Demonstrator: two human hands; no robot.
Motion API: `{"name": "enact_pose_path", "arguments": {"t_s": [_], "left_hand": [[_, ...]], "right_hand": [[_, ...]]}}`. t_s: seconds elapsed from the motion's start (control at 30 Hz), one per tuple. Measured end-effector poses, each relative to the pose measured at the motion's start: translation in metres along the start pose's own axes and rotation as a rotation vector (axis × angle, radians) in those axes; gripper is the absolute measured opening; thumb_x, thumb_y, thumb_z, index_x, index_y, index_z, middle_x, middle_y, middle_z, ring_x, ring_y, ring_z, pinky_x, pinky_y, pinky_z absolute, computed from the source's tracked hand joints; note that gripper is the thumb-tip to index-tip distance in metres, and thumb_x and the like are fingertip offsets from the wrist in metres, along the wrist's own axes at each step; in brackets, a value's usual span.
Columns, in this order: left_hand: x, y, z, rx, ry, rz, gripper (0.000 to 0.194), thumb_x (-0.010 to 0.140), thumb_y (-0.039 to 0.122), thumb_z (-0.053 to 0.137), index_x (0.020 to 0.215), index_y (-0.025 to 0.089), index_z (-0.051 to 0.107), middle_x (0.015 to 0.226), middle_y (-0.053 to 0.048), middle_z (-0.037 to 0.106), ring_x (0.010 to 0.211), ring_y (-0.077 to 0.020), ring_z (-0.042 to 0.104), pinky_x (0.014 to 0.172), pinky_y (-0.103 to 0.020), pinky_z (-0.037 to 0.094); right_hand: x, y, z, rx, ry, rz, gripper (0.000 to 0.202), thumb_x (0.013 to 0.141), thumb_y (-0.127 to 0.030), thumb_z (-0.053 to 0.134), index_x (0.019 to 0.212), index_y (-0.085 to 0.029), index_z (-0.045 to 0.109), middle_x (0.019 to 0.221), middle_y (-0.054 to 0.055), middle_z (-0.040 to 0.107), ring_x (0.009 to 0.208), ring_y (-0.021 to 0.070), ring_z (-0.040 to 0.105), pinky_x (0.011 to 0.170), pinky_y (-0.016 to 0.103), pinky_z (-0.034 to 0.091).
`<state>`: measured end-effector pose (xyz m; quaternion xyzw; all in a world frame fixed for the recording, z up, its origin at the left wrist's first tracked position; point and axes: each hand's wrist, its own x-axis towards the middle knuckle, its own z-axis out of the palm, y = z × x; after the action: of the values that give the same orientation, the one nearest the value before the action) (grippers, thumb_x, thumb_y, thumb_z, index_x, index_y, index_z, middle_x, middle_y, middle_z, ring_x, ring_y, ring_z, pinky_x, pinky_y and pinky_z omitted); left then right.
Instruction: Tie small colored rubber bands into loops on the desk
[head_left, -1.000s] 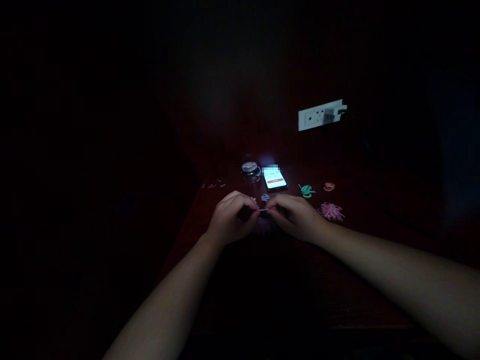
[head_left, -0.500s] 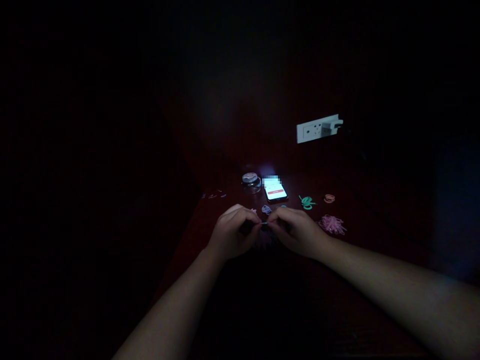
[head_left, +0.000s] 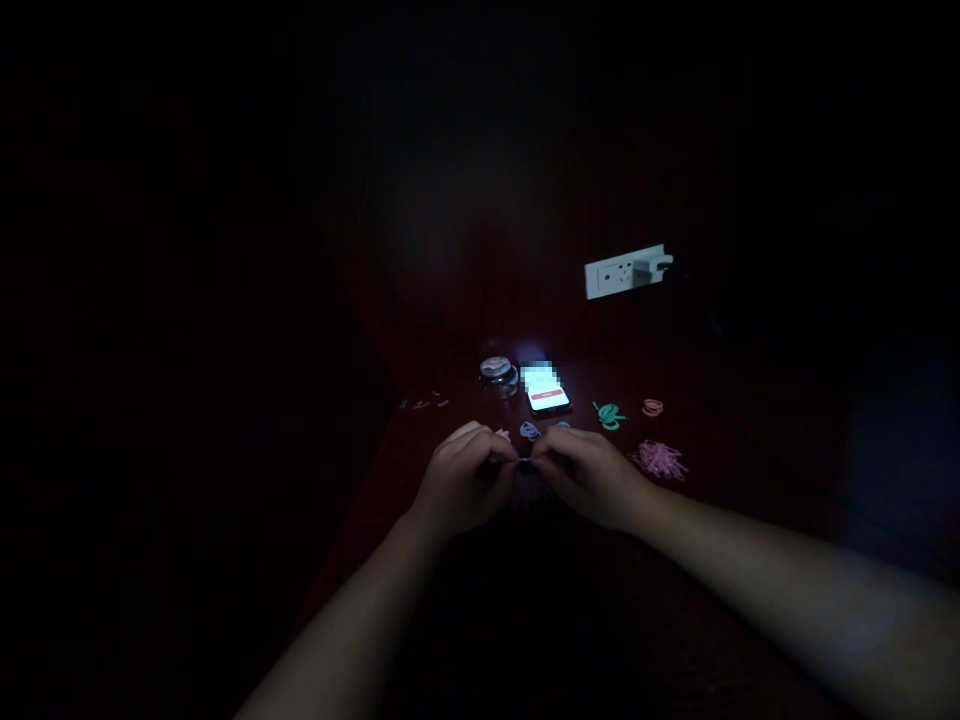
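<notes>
Thumb and fingers of my left hand [head_left: 469, 475] are pinched on one end of a small pale strip [head_left: 524, 460]. My right hand [head_left: 589, 475] pinches its other end, so the piece spans the short gap between both hands; it is too small and dim to name. Just beyond the fingertips lies a little heap of lilac bands [head_left: 529, 431]. A bit of pink [head_left: 502, 436] shows behind my left hand, and a bluish band [head_left: 562, 426] behind my right. Under the hands, a dim purplish heap is mostly hidden.
A lidded clear jar [head_left: 498, 378] and a lit phone [head_left: 547, 390] stand behind the hands on the dark red table [head_left: 390, 480]. To the right lie green bands [head_left: 610, 415], orange bands [head_left: 652, 407] and a pink pile [head_left: 660, 460]. A socket plate [head_left: 622, 272] holds a plug.
The whole view has shifted slightly, with the table things and socket now a little lower and further left. Both hands keep their pinch on the small strip.
</notes>
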<state>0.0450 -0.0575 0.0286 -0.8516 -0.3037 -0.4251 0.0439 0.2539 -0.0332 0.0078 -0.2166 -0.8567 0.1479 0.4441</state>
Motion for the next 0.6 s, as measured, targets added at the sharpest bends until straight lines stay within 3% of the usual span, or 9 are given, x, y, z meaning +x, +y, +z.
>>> {"name": "enact_pose_path", "arguments": {"t_s": [0.6], "left_hand": [[0.0027,0.0025,0.0000,-0.026,-0.061,-0.045,0.013,0.081,0.012,0.063,0.083,0.021,0.054,0.074,0.002,0.058,0.069,-0.0120,0.051,0.063,-0.025,0.039]], "right_hand": [[0.0005,-0.0009,-0.0003,-0.001,-0.038,-0.018,0.014,0.090,-0.011,0.048,0.080,-0.020,0.049,0.076,0.000,0.054,0.068,0.0129,0.048,0.062,0.025,0.037]]}}
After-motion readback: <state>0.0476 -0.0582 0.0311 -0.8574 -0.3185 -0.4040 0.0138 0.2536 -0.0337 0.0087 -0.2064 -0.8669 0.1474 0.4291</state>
